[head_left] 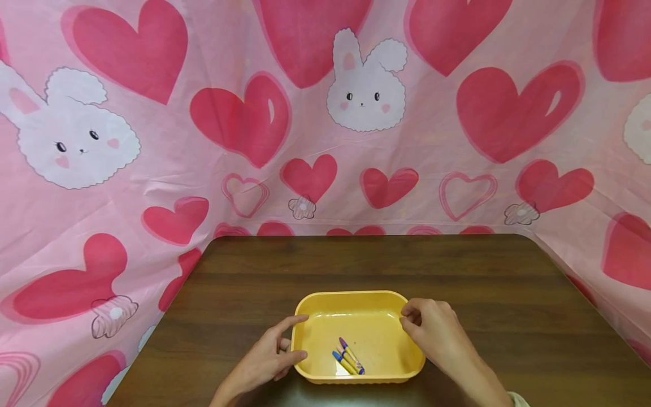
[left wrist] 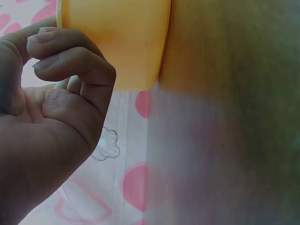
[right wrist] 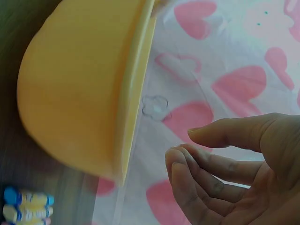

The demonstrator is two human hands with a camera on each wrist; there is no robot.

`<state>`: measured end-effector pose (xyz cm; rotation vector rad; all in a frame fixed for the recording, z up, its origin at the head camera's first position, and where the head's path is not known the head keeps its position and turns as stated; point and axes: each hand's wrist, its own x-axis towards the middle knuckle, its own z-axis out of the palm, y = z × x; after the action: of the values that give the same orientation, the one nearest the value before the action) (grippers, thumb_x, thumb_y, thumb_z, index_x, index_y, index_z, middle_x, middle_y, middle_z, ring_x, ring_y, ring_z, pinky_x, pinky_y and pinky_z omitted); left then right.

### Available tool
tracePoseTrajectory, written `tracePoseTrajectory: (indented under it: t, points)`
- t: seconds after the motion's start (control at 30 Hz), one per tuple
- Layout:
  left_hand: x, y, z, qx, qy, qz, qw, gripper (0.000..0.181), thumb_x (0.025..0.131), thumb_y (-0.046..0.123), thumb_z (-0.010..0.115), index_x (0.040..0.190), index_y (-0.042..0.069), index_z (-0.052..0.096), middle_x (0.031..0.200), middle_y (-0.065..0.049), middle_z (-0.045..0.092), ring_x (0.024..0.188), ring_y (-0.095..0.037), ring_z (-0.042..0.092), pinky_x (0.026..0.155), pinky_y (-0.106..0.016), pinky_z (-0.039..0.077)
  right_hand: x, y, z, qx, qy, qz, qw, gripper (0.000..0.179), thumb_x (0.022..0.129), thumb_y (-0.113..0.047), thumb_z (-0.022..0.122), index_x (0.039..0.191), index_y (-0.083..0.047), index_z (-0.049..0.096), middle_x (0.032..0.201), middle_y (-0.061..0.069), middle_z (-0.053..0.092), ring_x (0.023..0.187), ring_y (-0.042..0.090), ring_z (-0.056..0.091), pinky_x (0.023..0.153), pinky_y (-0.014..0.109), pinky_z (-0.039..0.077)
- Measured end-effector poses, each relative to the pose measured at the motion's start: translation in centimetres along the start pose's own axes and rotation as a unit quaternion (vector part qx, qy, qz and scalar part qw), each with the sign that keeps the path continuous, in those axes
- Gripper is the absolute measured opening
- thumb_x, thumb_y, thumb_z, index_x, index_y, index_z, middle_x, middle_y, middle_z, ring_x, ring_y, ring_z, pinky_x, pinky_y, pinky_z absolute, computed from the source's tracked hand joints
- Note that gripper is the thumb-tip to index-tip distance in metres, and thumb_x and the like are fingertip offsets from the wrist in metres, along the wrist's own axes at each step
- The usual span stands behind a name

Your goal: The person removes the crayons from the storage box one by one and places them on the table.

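A shallow yellow plastic tub sits on the dark wooden table. Inside it, near the front wall, lies a small bunch of crayons with yellow wrappers and blue, purple and pale tips. My left hand holds the tub's left side, index finger and thumb over the rim and the other fingers curled against its outside. By the right end my right hand hovers at the rim. In the right wrist view its thumb and fingers are loosely curled, with nothing between them.
Blue, yellow and pink crayons lie on the table beside the tub in the right wrist view. Pink cloth printed with hearts and rabbits hangs behind and along both sides of the table.
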<state>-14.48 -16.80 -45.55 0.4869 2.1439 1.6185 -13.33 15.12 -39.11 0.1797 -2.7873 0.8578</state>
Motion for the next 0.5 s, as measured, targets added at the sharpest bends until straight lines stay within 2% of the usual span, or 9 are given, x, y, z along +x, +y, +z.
tracePoseTrajectory:
  t: [0.17, 0.33, 0.5]
  points:
    - [0.4, -1.1, -0.3, 0.001, 0.000, -0.001, 1.0000, 0.062, 0.083, 0.016, 0.063, 0.136, 0.018, 0.032, 0.055, -0.002, 0.046, 0.037, -0.011, 0.038, 0.036, -0.022, 0.036, 0.2, -1.3, 1.4, -0.012, -0.005, -0.013, 0.9998, 0.009, 0.071, -0.013, 0.070, 0.068, -0.019, 0.064, 0.059, -0.015, 0.054, 0.056, 0.001, 0.047, 0.056, 0.022, 0.043]
    - [0.4, -1.1, -0.3, -0.004, 0.000, -0.002, 1.0000, 0.062, 0.083, 0.017, 0.063, 0.137, 0.018, 0.031, 0.055, -0.002, 0.046, 0.037, -0.011, 0.038, 0.036, -0.023, 0.036, 0.3, -2.4, 3.3, -0.027, -0.012, -0.052, 0.9982, 0.012, 0.069, -0.015, 0.072, 0.065, -0.020, 0.061, 0.059, -0.015, 0.051, 0.054, 0.000, 0.043, 0.052, 0.019, 0.040]
    - [0.3, -1.2, -0.1, -0.003, 0.002, -0.004, 1.0000, 0.062, 0.083, 0.017, 0.063, 0.137, 0.018, 0.031, 0.056, -0.001, 0.046, 0.037, -0.011, 0.037, 0.036, -0.022, 0.035, 0.1, -3.1, 4.9, -0.029, -0.039, -0.091, 0.9946, 0.009, 0.069, -0.014, 0.071, 0.067, -0.017, 0.063, 0.061, -0.012, 0.053, 0.055, 0.000, 0.043, 0.050, 0.018, 0.039]
